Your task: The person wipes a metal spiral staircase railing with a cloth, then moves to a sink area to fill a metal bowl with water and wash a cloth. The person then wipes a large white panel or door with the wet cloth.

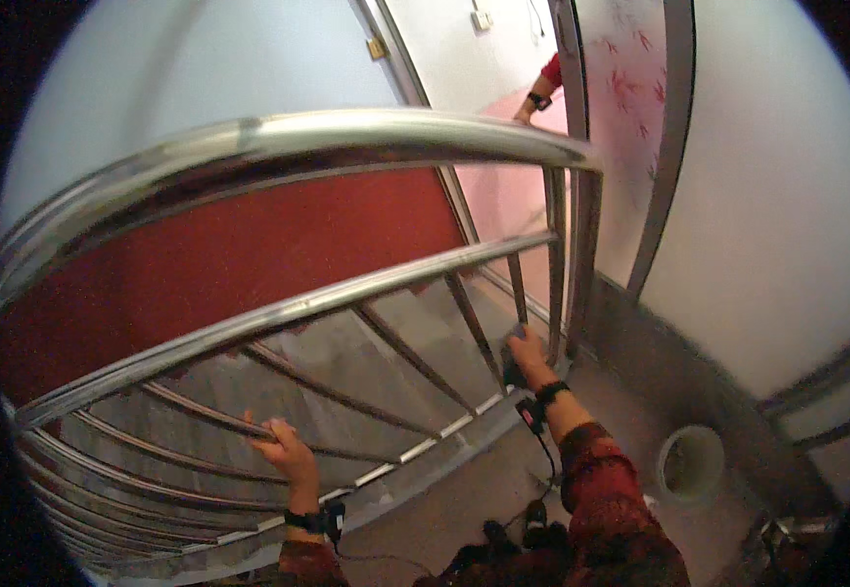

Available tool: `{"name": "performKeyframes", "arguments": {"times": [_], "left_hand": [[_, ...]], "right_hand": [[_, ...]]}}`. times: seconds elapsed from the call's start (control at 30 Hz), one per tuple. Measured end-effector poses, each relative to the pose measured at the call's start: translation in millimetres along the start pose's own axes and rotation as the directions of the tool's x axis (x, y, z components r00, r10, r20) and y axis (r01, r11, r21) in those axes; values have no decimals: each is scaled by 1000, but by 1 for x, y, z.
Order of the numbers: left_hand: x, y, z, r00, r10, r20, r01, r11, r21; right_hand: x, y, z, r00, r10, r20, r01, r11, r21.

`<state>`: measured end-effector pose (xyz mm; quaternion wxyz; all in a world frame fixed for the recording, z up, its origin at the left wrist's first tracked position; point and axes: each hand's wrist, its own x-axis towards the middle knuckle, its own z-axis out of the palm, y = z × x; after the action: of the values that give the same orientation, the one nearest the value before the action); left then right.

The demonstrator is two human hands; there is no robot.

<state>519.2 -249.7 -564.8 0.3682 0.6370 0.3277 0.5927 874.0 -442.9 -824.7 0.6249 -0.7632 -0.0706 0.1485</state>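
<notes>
A stainless steel railing point(307, 304) with a thick top handrail point(366, 132) and many thin balusters stands before me. My left hand point(285, 449) is at one of the thin balusters point(204, 414), its fingers partly around the bar. My right hand point(529, 352) is near the railing's right end, closed on a dark object point(514, 370) beside the lower balusters; blur and the hand hide what it is. Both my wrists wear black straps with small devices and cables.
Another person's hand point(524, 116) rests on the handrail's far right part. A translucent round container point(691, 464) stands on the floor at right. Behind the railing is a red and white wall point(248, 242). Framed frosted panels point(623, 110) stand at the upper right.
</notes>
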Motion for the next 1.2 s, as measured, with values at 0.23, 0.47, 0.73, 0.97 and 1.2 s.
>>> {"name": "performKeyframes", "arguments": {"times": [0.23, 0.47, 0.73, 0.97, 1.2], "left_hand": [[4, -14, -1, 995, 44, 87, -55, 989, 139], [-1, -2, 2, 976, 157, 151, -166, 985, 48], [3, -6, 4, 978, 140, 152, -153, 986, 73], [6, -5, 10, 956, 185, 226, -202, 978, 52], [8, -9, 3, 943, 250, 221, -259, 966, 15]], "right_hand": [[-87, -96, 29, 956, -253, -148, 220, 952, -212], [-114, -33, 40, 992, 94, 78, -95, 996, 2], [-237, 57, 44, 963, 240, 124, -255, 958, 128], [-296, 76, -41, 894, 342, 288, -368, 929, 39], [-357, 110, -130, 874, 418, 248, -416, 907, -64]]}}
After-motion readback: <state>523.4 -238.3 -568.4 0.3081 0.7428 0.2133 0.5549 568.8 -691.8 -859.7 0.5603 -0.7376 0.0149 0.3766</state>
